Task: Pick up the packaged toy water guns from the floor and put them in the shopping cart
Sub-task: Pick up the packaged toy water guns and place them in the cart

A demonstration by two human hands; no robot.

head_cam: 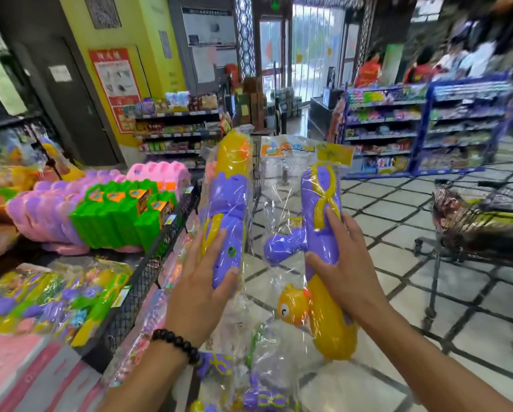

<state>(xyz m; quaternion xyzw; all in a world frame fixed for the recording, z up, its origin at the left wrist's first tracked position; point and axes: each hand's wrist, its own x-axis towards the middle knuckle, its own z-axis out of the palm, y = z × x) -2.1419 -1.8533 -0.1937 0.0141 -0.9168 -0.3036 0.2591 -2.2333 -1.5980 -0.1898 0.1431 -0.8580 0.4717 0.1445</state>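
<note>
Two bagged water guns: one (225,209) gripped by left hand (201,292), one (320,221) by right hand (347,269), fingers wrapping barrels, raised upright for carrying to cart (484,221) at right; more (249,391) on floor.

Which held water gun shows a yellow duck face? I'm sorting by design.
The packaged water gun gripped by the right hand: an orange-yellow duck face sits below its purple body. The one in the left hand shows none.
</note>
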